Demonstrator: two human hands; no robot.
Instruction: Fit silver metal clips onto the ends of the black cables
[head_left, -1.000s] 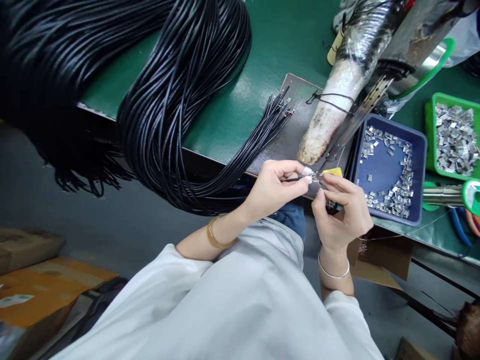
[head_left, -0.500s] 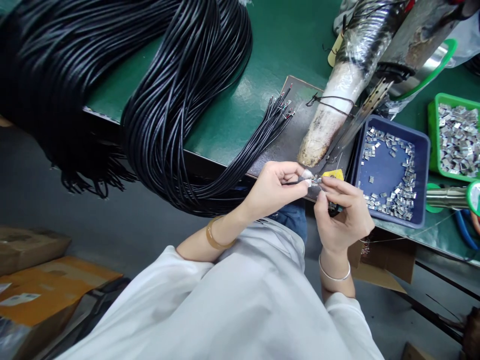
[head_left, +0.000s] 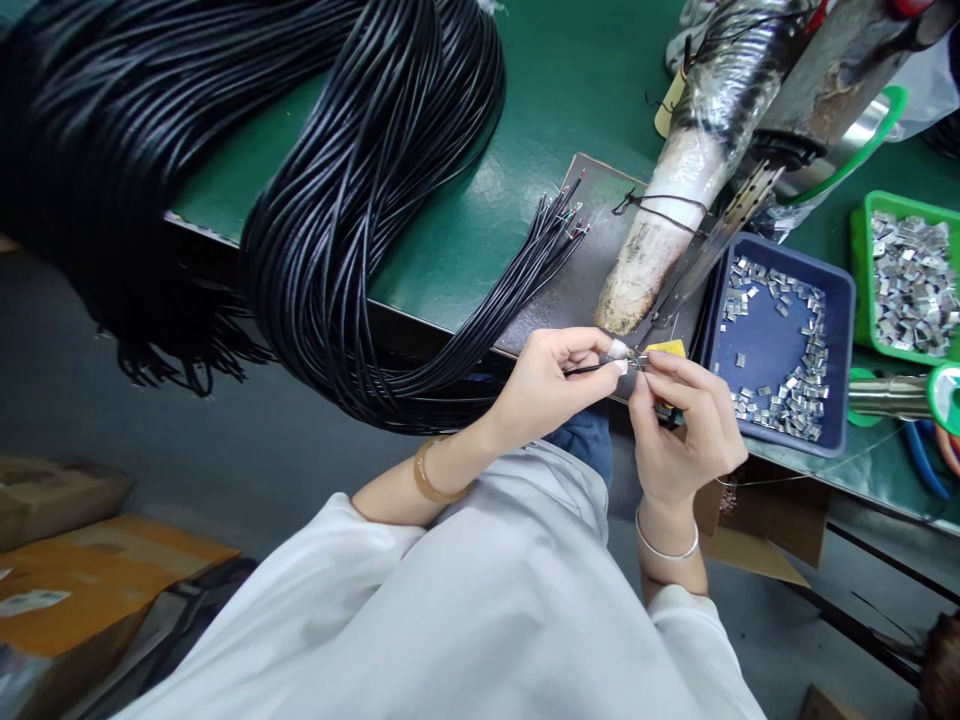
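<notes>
Head view: we have one cable, black, thin, fairly straight, its tip in the gap between the hands, just below the rounded end of a white tube. Tip looks pale and shiny; too small for us to tell details. Left hand pinches the cable between thumb and index finger, both fingertips wrapped in white. Right hand has thumb and fingers narrowly apart at the tip; we can't tell if it grips anything. Yellow block sits just behind its fingers.

Bench is green, slightly glossy, with a dark mat under the tube. A big black bundle loops over the bench's front edge; its near end lies on the mat, coloured wire ends showing. Floor is grey, with cartons at left and an open box under the bench at right.

Blue tray, right of the hands: small silver clips, mostly along the sides, bare patch mid-floor. Green tray beyond it: heaped with similar metal pieces. Spool with green ends lies near both trays.
</notes>
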